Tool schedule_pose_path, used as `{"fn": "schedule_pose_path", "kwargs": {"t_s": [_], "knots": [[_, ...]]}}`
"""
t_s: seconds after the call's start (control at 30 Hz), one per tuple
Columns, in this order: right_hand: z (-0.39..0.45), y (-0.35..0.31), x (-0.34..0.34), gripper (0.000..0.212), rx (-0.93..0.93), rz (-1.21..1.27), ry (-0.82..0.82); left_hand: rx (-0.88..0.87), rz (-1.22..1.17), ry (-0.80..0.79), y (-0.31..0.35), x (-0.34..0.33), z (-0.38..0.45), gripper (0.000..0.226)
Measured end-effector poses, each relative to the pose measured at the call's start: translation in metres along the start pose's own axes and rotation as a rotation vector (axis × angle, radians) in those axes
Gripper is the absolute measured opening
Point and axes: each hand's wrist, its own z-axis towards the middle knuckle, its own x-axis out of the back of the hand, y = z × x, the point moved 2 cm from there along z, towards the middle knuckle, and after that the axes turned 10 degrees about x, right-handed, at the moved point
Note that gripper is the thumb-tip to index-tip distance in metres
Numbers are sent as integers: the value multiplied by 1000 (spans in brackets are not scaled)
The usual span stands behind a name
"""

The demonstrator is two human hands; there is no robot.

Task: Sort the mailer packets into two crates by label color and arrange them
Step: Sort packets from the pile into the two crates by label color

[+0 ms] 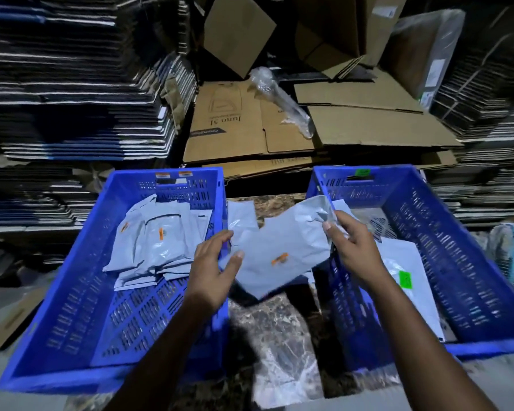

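- From the head camera, two blue crates sit side by side on a marbled floor [282, 330], with a gap between them.
- The left crate [72, 307] carries orange stickers on its far rim and holds a loose pile of grey mailer packets [158, 241], each with a small orange label, gathered toward the far end.
- The right crate [457, 262] has a green sticker on its far rim; inside lies a pale packet with a green label [405, 278], flat against the near half.
- Over the gap, a grey mailer packet with an orange label [279, 253] is held up in the air between both hands, crumpled at its upper right corner.
- The right hand [353, 247] pinches that crumpled corner, fingers curled round the plastic.
- The left hand [211, 265] is at the packet's left edge, thumb lying on its face and fingers loosely spread above it; the grip there looks light, fingers mostly straight.
- Another grey packet [241, 215] shows just behind, beside the left crate's wall.
- Beyond the crates, flattened brown cardboard [250, 129] lies in layers, with a scrap of clear plastic wrap [279, 99] on top, and dark stacks of folded cartons [72, 84] rise on both sides.
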Motion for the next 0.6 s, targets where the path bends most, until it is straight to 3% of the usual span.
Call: {"fn": "schedule_pose_path", "kwargs": {"t_s": [0.1,0.17,0.27,0.37,0.43,0.6], "knots": [[-1,-13,1,22,-84,186,-31,85,-279,-325,31,-6,-10,46],[-2,-17,-2,20,-184,322,106,164,-469,-466,43,-12,-17,42],[-15,-19,-10,16,-313,502,227,247,-653,-405,50,-18,-26,27],[-44,-22,-27,25,-305,465,7,323,-760,-285,51,-22,-33,20],[-63,-19,-35,33,-261,365,-72,336,-776,-264,49,-25,-37,22],[-73,-19,-41,32,-195,252,-9,278,-783,-240,51,-23,-42,46]]}}
